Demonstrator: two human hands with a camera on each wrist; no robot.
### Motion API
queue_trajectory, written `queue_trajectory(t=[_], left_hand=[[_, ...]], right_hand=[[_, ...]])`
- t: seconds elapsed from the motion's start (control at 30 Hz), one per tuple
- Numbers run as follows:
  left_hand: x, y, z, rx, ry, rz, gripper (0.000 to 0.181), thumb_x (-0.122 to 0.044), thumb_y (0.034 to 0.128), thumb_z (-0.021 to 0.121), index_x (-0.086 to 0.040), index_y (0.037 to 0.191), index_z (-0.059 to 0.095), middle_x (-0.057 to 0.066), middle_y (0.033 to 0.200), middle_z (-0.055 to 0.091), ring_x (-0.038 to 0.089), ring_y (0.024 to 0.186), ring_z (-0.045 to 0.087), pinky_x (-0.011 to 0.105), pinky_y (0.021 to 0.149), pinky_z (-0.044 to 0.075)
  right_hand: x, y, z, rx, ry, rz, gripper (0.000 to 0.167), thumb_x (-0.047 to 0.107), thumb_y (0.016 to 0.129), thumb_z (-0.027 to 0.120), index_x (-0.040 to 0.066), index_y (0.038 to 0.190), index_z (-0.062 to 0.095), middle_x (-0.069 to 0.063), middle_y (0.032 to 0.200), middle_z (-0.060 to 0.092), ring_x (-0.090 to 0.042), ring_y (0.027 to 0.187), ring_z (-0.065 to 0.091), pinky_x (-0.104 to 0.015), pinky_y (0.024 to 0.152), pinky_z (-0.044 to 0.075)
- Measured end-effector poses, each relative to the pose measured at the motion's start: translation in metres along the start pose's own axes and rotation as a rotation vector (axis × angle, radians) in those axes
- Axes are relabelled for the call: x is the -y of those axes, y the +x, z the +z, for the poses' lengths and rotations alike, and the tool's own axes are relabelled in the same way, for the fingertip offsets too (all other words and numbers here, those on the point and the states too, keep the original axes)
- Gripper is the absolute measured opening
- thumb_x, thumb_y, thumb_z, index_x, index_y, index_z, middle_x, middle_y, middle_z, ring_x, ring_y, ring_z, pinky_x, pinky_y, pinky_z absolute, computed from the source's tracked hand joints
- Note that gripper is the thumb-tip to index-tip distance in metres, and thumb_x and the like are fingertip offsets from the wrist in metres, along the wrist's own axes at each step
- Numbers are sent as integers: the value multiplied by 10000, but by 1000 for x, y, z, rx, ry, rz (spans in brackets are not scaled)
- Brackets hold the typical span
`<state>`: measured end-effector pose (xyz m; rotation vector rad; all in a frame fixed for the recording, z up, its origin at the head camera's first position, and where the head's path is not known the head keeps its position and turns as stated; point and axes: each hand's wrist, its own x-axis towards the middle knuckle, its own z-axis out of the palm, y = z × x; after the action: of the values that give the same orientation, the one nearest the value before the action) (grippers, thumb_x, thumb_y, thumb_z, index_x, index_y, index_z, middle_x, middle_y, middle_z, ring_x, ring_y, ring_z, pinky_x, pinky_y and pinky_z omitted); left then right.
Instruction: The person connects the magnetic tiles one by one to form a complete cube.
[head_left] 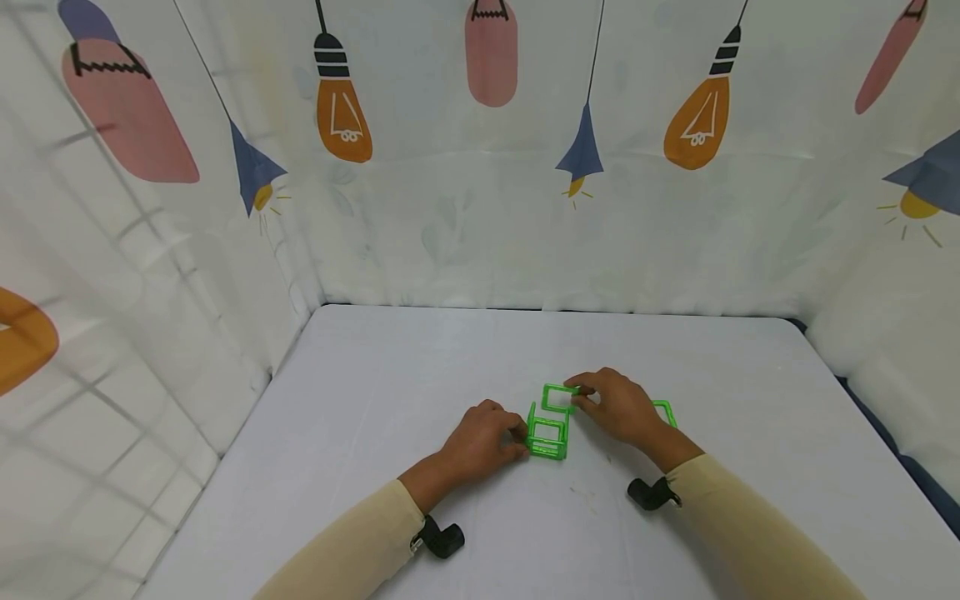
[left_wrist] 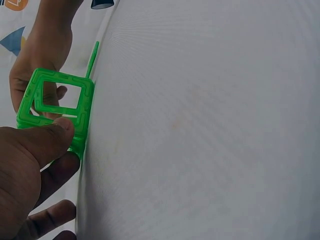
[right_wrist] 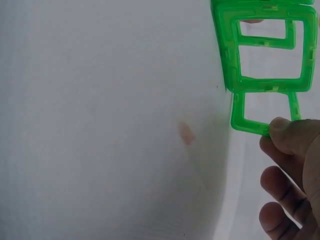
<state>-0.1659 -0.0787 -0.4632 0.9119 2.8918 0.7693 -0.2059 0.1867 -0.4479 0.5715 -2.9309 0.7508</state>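
Note:
Green open-square magnetic tiles form a small box-like structure point(head_left: 547, 454) on the white table. My left hand point(head_left: 483, 443) holds its left side, with the thumb point(left_wrist: 57, 132) on a frame's edge in the left wrist view. On the far side, my right hand point(head_left: 618, 408) pinches the edge of another green square tile point(head_left: 557, 387) between thumb and finger. In the right wrist view that tile point(right_wrist: 250, 126) meets or nearly meets the structure point(right_wrist: 270, 86); whether they are joined I cannot tell. The other right fingers hang loosely bent.
One more green tile point(head_left: 667, 405) lies to the right, partly hidden behind the right wrist. The white table point(head_left: 420, 358) reaches back to a patterned cloth wall point(head_left: 450, 217). Black wrist cameras sit on the left point(head_left: 442, 539) and right point(head_left: 649, 494) sleeves.

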Motion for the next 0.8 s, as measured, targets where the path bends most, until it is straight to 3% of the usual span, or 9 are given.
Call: queue_trajectory(t=[0.57,0.8], left_hand=[[0,0,0,3,-6,-4,144,-293,886,830,-237,994,754,-188,938,677,114,1046,553,379,949,462],[0,0,0,5,-10,-9,140,-293,889,827,-238,995,755,-190,942,672,108,1031,544,366,931,463]], right_hand=[[7,0,6,26,-15,-21,284,213,930,784,282,1204,758,60,1003,691,-163,958,653,-350,726,528],[8,-2,6,17,-12,-64,284,180,926,783,254,1200,763,56,976,686,-170,914,649,-330,680,515]])
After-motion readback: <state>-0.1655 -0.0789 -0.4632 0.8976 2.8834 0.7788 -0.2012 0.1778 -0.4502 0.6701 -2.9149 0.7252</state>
